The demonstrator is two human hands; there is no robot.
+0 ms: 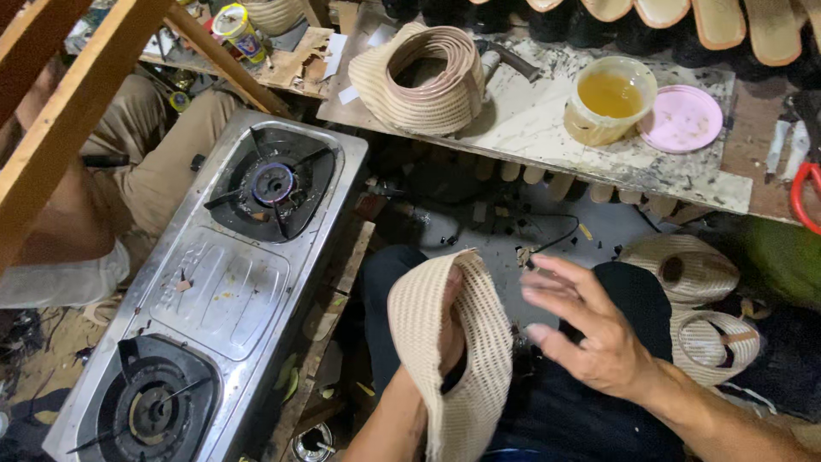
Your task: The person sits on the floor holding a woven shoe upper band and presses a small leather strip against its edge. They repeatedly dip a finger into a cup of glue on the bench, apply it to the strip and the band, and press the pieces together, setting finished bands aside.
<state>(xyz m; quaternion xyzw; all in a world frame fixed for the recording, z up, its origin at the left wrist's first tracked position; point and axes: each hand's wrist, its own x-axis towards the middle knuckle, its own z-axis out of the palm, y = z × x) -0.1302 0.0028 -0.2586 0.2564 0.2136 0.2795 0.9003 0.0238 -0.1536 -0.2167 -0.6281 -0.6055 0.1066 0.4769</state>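
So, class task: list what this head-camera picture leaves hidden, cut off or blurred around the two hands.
- Left hand: mostly inside the beige woven piece, so its grip cannot be seen.
- Right hand: fingertips motion-blurred, open, touching nothing.
- Gas stove: near burner cut by the bottom edge.
- Red-handled tool: cut by the right edge.
- Cup of yellow liquid: contents unidentifiable.

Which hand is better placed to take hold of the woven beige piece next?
Probably the right hand: it is free, fingers spread, right beside the woven beige piece. The left hand is already tucked inside it, supporting it.
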